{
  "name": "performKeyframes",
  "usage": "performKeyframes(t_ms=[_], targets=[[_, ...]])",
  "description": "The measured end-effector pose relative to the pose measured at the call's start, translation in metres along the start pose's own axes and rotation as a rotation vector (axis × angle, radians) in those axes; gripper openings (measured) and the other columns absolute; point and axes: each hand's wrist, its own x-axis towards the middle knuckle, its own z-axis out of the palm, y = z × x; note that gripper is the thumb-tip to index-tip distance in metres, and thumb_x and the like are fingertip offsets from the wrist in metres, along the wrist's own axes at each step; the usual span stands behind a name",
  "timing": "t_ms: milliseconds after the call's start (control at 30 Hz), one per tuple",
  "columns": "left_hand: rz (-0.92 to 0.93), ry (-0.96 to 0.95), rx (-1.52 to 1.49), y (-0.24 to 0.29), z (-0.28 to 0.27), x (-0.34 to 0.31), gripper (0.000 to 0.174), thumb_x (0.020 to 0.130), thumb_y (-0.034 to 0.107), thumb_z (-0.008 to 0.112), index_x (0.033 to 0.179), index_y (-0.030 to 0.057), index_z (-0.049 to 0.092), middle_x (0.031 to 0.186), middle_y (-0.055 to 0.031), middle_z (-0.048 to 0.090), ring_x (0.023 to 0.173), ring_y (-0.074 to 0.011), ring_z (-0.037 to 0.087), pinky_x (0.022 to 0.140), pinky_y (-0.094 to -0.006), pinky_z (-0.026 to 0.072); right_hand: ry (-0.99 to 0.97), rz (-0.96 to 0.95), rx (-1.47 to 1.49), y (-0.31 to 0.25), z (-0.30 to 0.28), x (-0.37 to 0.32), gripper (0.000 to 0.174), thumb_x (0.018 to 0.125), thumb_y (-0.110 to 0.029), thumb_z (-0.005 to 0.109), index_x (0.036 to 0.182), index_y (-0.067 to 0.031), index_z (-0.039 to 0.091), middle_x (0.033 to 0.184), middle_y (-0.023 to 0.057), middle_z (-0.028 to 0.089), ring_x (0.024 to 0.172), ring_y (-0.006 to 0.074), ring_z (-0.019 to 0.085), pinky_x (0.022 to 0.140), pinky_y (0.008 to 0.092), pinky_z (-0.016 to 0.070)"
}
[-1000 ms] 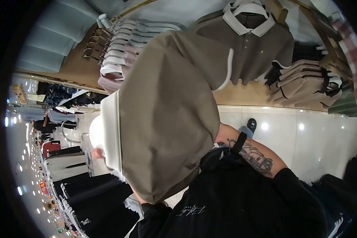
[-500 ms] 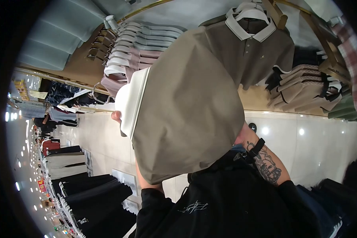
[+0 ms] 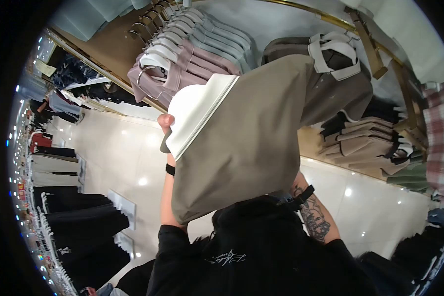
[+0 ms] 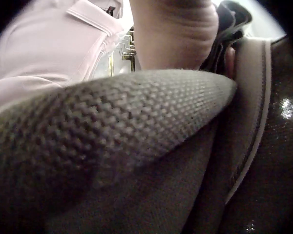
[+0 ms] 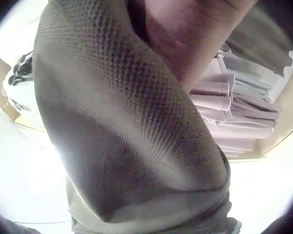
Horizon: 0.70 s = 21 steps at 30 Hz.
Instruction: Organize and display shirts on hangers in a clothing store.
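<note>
A grey-brown polo shirt (image 3: 241, 143) with a white collar (image 3: 204, 118) spreads across the middle of the head view, its collar end tilted to the upper left. Inside the collar sits a white hanger (image 3: 183, 102) with a metal hook (image 3: 142, 74). My left hand (image 3: 166, 121) holds the hanger at the collar, thumb over its edge; the other fingers are behind. In the left wrist view the shirt's fabric covers the lower part of that hand. My right hand (image 5: 190, 39) is under the shirt's lower end, fingers hidden by cloth.
Pink shirts (image 3: 202, 64) and pale grey-green shirts (image 3: 227, 39) hang on the rack beyond the collar. A matching brown polo (image 3: 340, 93) hangs at back right, above beige shirts (image 3: 360, 143). Dark trousers (image 3: 84, 217) line the left; tiled floor (image 3: 128, 148) lies between.
The shirt and hanger have swung up and to the right in the head view, bringing the collar in front of the pink shirts. More of my left forearm now shows.
</note>
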Motion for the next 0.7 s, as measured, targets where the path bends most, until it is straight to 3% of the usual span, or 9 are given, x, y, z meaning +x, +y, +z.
performKeyframes(t_ms=[133,233,433,700], targets=[[0.004,-0.101,-0.085,-0.009,0.003,0.007,0.073,0.085,0.037,0.07,0.137,-0.0116,0.056,0.119,-0.0287,0.073,0.092,-0.0354,0.075,0.08,-0.0415,0.0658,0.022,-0.012,-0.06,-0.001,0.009,-0.002,0.053,0.117,-0.035,0.04,0.159,-0.0036,0.044,0.155,0.0143,0.056,0.136,0.0269,0.06,0.115,0.0433,0.051],[-0.016,0.016,-0.027,-0.011,0.013,0.008,0.07,0.08,0.04,0.071,0.13,-0.0084,0.063,0.112,-0.0229,0.075,0.087,-0.0308,0.075,0.076,-0.0385,0.065,0.042,-0.015,-0.102,-0.004,0.015,-0.007,0.053,0.117,-0.036,0.04,0.159,-0.0037,0.044,0.155,0.0143,0.056,0.136,0.027,0.06,0.115,0.0434,0.0509],[-0.021,-0.029,0.011,-0.019,0.014,0.018,0.07,0.081,0.044,0.072,0.129,-0.0062,0.064,0.109,-0.0197,0.075,0.088,-0.0281,0.073,0.077,-0.0382,0.0629,0.045,-0.032,-0.147,-0.007,0.02,-0.009,0.054,0.117,-0.036,0.04,0.159,-0.0038,0.044,0.155,0.0143,0.056,0.136,0.0274,0.06,0.115,0.0438,0.0508],[-0.053,0.024,-0.053,-0.017,0.01,0.022,0.071,0.082,0.042,0.072,0.13,-0.0085,0.062,0.11,-0.0223,0.075,0.085,-0.0308,0.074,0.073,-0.0374,0.0651,0.015,-0.09,-0.155,-0.01,0.026,0.003,0.054,0.116,-0.037,0.04,0.159,-0.004,0.044,0.155,0.0143,0.056,0.137,0.0278,0.059,0.115,0.0442,0.0506]])
